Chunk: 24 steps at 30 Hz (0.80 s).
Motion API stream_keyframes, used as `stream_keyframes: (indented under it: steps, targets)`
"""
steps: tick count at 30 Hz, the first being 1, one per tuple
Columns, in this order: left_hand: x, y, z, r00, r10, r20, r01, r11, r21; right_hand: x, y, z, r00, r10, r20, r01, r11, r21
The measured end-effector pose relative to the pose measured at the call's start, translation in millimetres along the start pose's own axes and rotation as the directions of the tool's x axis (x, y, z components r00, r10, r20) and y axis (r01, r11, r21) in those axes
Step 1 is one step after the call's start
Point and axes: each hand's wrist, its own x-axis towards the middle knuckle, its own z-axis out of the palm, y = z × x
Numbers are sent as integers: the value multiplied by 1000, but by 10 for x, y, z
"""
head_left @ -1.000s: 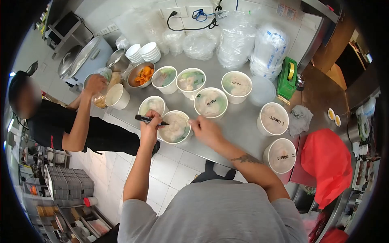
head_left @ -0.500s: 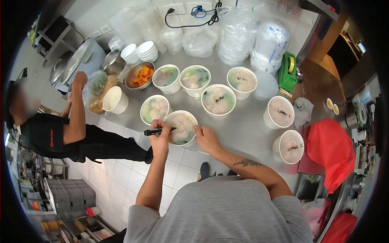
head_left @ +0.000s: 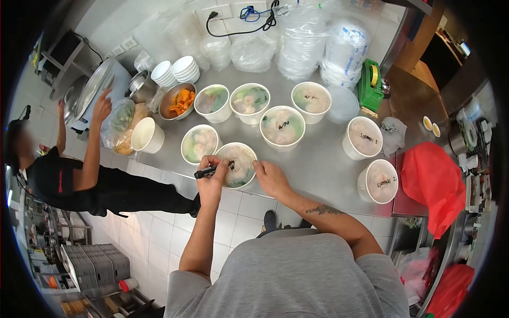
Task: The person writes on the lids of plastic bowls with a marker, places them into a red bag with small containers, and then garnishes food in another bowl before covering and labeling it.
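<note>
My left hand (head_left: 211,180) is closed round a black marker (head_left: 204,173), its tip on the clear lid of a white paper soup tub (head_left: 239,168). A few black strokes show on that lid, with pale dumplings and greens under it. My right hand (head_left: 271,177) grips the same tub's rim from the right side, thumb and fingers together. Just beyond stands another lidded tub (head_left: 200,144) with no writing visible. Farther back, a tub marked "WN" (head_left: 283,127) and a second one (head_left: 311,102) hold similar food.
Two tubs marked "SIOMAI 2", an upper one (head_left: 363,139) and a lower one (head_left: 378,182), stand at right near a red bag (head_left: 432,185). Behind are a green tape dispenser (head_left: 369,85), a bowl of orange food (head_left: 180,102) and wrapped lids (head_left: 343,50). A co-worker (head_left: 79,172) stands at left.
The marker has come down onto the lid and black strokes have appeared there. My right hand stays at the rim. The co-worker's raised hands have moved apart.
</note>
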Motion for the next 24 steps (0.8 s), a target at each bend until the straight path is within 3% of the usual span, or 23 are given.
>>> stream_keyframes:
  steps: [19,22,23,24]
  targets:
    - [38,40,79,993,-2,116,3,1000,-5,-35,-15,-27,1000,-10,5,10,999,35]
    - [155,-17,-41,998,21,66,-18,999,-50,-24,-5,-39,998,-7,-57,5,1000,-28]
    - [271,-51,-127,999,53,0,-53,989,-135,-9,3,-54,997,-13,-77,10,999,-49]
    - [384,-16,-248,995,67,-79,-75,992,-104,7,16,-74,995,-18,-97,12,998,-69]
